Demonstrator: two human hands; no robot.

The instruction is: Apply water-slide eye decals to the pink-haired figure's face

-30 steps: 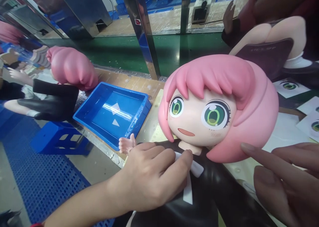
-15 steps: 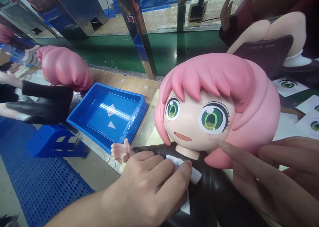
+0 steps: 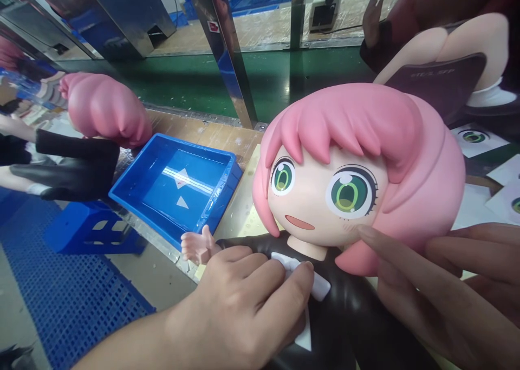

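Observation:
A large figure [image 3: 349, 283] with pink hair, green eyes and a black outfit lies face up in front of me. My left hand [image 3: 255, 299] is closed on its chest, beside a white bow [image 3: 320, 287]; the fingertips are partly hidden. With fingers stretched and apart, my right hand [image 3: 442, 283] rests at the side of the head [image 3: 361, 126]. Its index fingertip touches the cheek beside a few faint blush lines [image 3: 351, 226].
A blue tray [image 3: 227, 218] with small white scraps stands left of the figure. Farther left lies another pink-haired figure [image 3: 108, 110]. Cards with printed green eyes [image 3: 475, 137] lie at right. Behind runs a green belt [image 3: 182, 83], with metal posts and another person's hand [image 3: 371, 20].
The figure's head appears slightly farther right and a little larger. My right index finger stays against the cheek and my left hand keeps its place on the chest.

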